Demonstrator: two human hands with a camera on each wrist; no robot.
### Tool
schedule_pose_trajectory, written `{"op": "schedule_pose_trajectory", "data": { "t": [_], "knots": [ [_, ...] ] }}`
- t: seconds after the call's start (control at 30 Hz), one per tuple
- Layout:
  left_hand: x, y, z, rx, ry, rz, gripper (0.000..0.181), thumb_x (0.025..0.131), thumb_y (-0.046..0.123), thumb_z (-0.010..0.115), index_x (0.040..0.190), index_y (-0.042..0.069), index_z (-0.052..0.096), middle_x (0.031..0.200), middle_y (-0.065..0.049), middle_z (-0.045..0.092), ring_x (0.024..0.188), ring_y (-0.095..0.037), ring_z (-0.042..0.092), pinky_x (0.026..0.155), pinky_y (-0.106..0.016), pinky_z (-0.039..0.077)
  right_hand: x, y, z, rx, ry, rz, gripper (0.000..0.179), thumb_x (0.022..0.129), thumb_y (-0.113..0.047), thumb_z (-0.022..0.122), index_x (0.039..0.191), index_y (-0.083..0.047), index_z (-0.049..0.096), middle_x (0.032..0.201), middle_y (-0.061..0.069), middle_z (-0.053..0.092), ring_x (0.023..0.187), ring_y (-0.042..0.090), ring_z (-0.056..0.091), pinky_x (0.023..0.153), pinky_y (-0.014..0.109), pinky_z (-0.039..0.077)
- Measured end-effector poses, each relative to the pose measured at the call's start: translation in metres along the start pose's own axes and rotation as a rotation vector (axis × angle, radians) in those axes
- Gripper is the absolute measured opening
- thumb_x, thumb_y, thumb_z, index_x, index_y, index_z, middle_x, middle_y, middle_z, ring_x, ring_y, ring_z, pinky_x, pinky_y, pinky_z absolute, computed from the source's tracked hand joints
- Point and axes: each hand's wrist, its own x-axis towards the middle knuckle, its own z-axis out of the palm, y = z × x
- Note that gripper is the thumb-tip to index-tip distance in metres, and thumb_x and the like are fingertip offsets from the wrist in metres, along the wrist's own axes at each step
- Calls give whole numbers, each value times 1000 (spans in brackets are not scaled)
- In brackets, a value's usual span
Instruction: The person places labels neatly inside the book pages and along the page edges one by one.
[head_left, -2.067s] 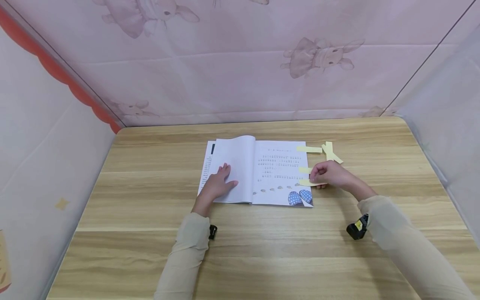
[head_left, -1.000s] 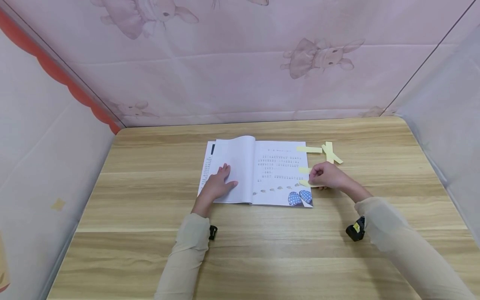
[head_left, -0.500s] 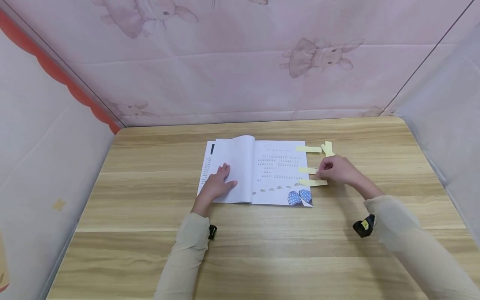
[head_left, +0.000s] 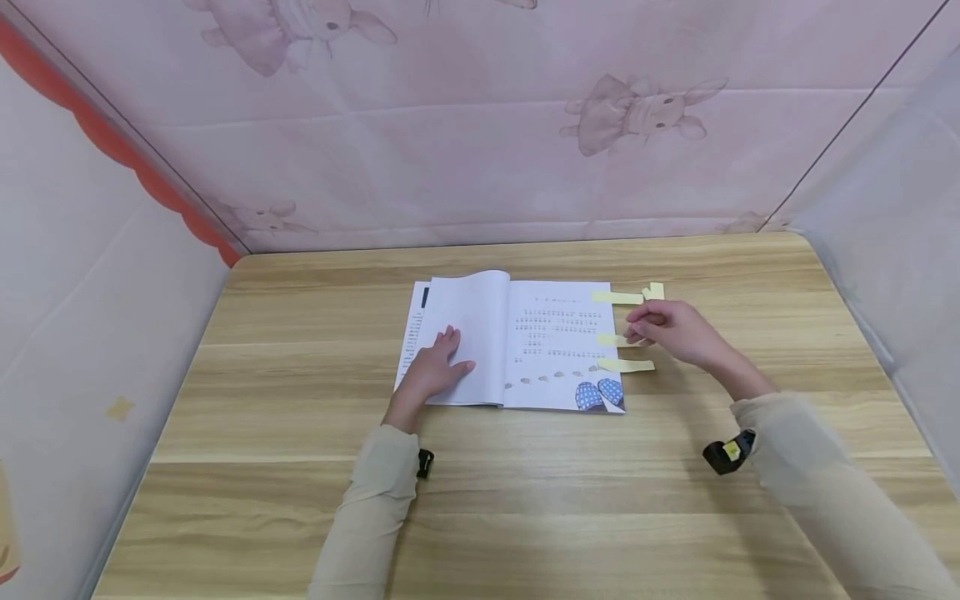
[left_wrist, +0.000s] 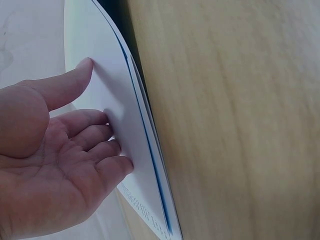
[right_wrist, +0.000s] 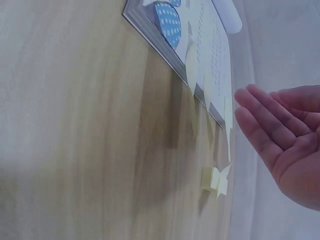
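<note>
An open book lies on the table with printed text and blue checked shapes on its right page. My left hand rests spread on the blank left page; in the left wrist view its fingertips touch the paper. Pale yellow sticky strips project past the right page's edge: a top one, a middle one and a lowest one. My right hand hovers beside them, partly covering the middle strip. Its loosely bent fingers hold nothing in the right wrist view.
More yellow strips lie just beyond the book's right edge, partly behind my right hand; the right wrist view shows them as a small folded cluster. Wood-grain table surrounds the book. A pink fabric wall rises behind it.
My right hand has left the lowest strip, which it was fingering, and moved up and slightly right. That strip now lies uncovered across the page edge. My left hand has stayed still.
</note>
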Motion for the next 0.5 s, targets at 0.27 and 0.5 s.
{"op": "schedule_pose_trajectory", "data": {
  "t": [0.27, 0.5],
  "knots": [
    [1, -1, 0, 2, -7, -8, 63, 93, 28, 52, 143, 5, 22, 150, -5, 11, 138, -23, 6, 111, -38, 10, -2, 5, 13, 81, -107, -28, 23, 92, 7, 42, 112, 14, 52, 104, 28, 61, 99, 38, 59, 83, 35, 50],
    [2, -1, 0, 1, -12, -8, 64, 93, 29, 52, 144, 5, 21, 151, -5, 11, 138, -23, 6, 111, -39, 10, -2, 8, 19, -64, -200, -92, 27, 90, 7, 46, 115, 10, 55, 108, 19, 64, 101, 30, 60, 72, 21, 48]
  ]
}}
